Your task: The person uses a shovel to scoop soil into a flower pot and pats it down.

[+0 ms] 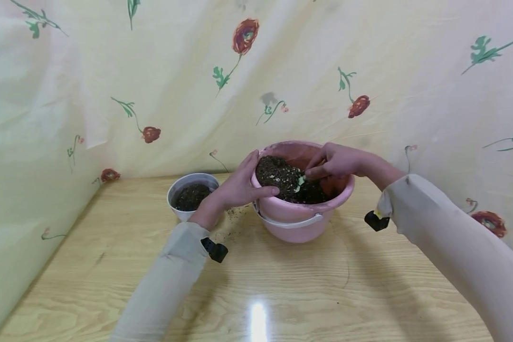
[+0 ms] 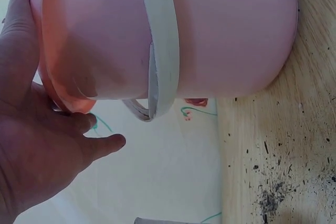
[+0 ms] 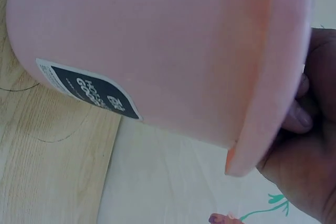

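A pink bucket [image 1: 297, 223] with a white handle [image 1: 288, 223] stands on the table, dark soil [image 1: 278, 178] heaped at the left inside it. My left hand [image 1: 243, 187] grips the bucket's left rim, the thumb lying over the edge. In the left wrist view, that hand [image 2: 42, 150] is at the rim with some fingers spread below it. Over the soil, my right hand [image 1: 335, 161] reaches inside the bucket and pinches a small pale green object [image 1: 299, 183] whose kind is unclear. The right wrist view shows this hand [image 3: 315, 129] partly hidden behind the rim.
A white pot [image 1: 181, 214] holding dark soil [image 1: 192, 196] stands left of the bucket, behind my left wrist. Soil crumbs [image 2: 273, 198] lie scattered on the wooden table [image 1: 282, 280] between them. A flower-printed cloth [image 1: 175, 71] hangs behind and along the left side.
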`<state>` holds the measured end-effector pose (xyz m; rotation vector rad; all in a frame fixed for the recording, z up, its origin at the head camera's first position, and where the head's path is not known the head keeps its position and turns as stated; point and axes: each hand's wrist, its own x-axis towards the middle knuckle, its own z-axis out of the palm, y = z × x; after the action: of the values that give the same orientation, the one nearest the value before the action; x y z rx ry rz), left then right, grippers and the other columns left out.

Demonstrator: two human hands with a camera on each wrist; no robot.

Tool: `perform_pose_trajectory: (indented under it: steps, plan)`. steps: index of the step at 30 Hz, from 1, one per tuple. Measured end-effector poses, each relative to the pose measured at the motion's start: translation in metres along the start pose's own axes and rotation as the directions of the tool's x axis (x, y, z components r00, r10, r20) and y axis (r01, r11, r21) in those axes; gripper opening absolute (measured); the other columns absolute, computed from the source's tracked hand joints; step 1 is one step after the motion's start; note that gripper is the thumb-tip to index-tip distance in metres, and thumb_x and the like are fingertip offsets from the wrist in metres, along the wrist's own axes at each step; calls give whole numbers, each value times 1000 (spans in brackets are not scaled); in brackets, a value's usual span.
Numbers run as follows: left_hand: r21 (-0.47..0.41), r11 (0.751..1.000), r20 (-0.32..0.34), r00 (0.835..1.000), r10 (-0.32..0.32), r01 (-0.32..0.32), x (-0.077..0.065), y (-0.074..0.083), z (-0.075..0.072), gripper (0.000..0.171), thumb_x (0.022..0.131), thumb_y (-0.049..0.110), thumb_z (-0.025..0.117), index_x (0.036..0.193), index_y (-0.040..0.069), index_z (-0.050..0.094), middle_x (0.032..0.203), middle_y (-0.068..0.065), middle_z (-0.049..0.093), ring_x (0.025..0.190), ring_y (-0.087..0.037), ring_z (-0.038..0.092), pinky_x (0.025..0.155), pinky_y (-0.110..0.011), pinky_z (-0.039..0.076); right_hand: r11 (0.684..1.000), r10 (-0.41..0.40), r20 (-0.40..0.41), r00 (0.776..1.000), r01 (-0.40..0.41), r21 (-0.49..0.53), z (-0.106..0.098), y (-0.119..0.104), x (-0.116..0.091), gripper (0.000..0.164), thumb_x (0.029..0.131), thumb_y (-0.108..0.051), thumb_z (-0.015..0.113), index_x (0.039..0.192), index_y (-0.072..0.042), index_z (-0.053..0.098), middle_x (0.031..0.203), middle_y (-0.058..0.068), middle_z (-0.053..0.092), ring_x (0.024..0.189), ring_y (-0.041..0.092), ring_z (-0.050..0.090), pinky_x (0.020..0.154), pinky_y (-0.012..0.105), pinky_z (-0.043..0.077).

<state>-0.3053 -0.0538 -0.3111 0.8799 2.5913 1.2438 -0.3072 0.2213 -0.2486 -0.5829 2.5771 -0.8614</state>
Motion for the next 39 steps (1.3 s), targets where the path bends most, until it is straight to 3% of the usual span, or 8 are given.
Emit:
perform_pose_trajectory:
  steps: [6, 14, 18, 25, 30, 33, 39]
  plan:
    - [-8, 1000, 9, 1000, -14, 14, -1, -1, 1, 112, 78, 50, 76, 156, 20, 2, 162, 2, -5, 147, -21, 3, 117, -43, 13, 1000, 5, -17, 1000, -5, 28, -3, 4, -9, 24, 92, -18, 66, 107, -1, 73, 96, 9, 72, 77, 12, 59, 68, 26, 50]
    - [8, 1000, 8, 1000, -16, 16, -1, -1, 3, 115, 78, 53, 74, 156, 17, -2, 162, 6, -5, 147, -17, 2, 117, -41, 12, 997, -30, -58, 998, 35, 76, -4, 10, -18, 27, 92, -21, 67, 108, -1, 73, 101, 11, 72, 87, 10, 62, 73, 25, 51]
    - [-6, 1000, 19, 1000, -13, 13, -1, -1, 3, 114, 79, 54, 74, 155, 19, -4, 161, 6, -6, 147, -17, 1, 117, -42, 13, 994, -30, -88, 996, 39, 98, -5, 13, -21, 26, 92, -22, 66, 108, -2, 73, 98, 10, 72, 79, 10, 60, 67, 25, 51]
    - [-36, 999, 25, 1000, -18, 19, -2, -2, 1, 113, 80, 52, 73, 155, 21, -5, 161, 8, -7, 146, -13, -1, 117, -40, 12, 977, -7, -118, 993, 32, 211, -5, 18, -29, 29, 93, -22, 65, 111, 0, 70, 66, 6, 60, 48, 8, 42, 43, 22, 35]
    - [-40, 999, 30, 1000, 7, -6, -3, -3, 0, 111, 81, 52, 72, 155, 21, -4, 160, 10, -8, 146, -13, -3, 117, -42, 12, 973, 17, -164, 986, 22, 230, -3, 21, -33, 31, 94, -24, 64, 115, -1, 69, 55, -1, 50, 40, 7, 28, 39, 22, 26]
    - [-48, 999, 29, 999, 13, -11, -4, -4, 0, 111, 82, 51, 72, 155, 22, -7, 160, 9, -9, 146, -13, -2, 117, -43, 13, 974, 18, -183, 983, 24, 225, -1, 23, -32, 33, 94, -26, 64, 116, -2, 69, 52, -3, 47, 39, 7, 27, 38, 22, 25]
    - [-35, 999, 19, 999, 34, -34, -4, -5, 1, 111, 82, 51, 72, 154, 21, -8, 161, 6, -8, 146, -15, -2, 117, -44, 12, 972, 32, -226, 974, 22, 234, 3, 24, -31, 33, 94, -24, 64, 116, 0, 69, 61, 1, 61, 41, 5, 36, 40, 20, 29]
